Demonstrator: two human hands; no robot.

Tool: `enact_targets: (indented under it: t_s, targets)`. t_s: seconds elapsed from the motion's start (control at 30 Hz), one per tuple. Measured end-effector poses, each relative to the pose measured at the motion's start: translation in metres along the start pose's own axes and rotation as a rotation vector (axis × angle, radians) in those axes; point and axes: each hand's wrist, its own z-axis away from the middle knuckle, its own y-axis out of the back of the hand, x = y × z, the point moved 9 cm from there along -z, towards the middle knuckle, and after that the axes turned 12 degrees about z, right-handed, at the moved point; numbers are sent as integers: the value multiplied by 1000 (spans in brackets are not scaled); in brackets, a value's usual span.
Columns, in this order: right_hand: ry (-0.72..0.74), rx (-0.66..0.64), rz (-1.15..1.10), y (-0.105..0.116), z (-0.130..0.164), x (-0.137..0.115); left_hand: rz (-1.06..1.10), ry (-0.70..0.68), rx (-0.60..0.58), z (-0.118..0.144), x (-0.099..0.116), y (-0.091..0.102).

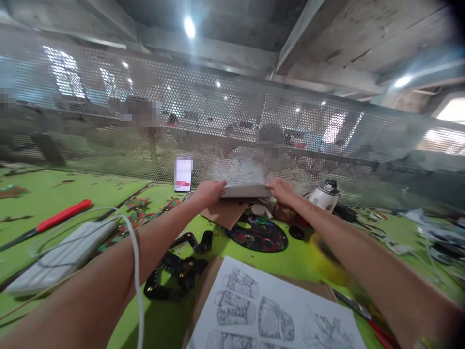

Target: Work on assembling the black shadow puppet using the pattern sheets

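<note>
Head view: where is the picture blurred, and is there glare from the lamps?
Head view: the right forearm smears with motion blur; the ceiling lamp flares white; the mesh fence behind looks hazy; both hands and the flat board stay fairly sharp.

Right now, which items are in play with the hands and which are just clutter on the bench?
In hand:
- flat grey board, gripped at its ends by the left hand and right hand

Lying about:
- brown cardboard piece
- round paint palette
- printed sketch sheet
- black cable chain
- red-handled tool
- white jar with a black lid
- phone
</note>
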Motion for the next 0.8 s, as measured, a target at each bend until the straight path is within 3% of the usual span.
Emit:
enact_targets:
  t_s: [0.1,0.17,0.2,0.27,0.33,0.43,0.6,0.8]
  targets:
    - [-33,56,-2,14,19,-12,-3,-33,-14,-1,6,-6]
    - [-43,134,-3,30,39,-36,4,-49,-16,0,10,-10]
    - [-21,181,-10,38,50,-54,9,-55,-16,1,11,-12]
    - [175,290,-77,54,70,-108,21,-61,-17,2,12,-14]
    - [265,256,-131,52,78,-152,33,-64,-18,3,12,-14]
    - [277,161,-124,36,66,-191,50,-70,-18,5,12,-12]
    - [305,105,-96,18,37,-206,90,-83,-40,9,12,-13]
    - [285,137,-92,34,24,-179,144,-132,-137,11,14,-19]
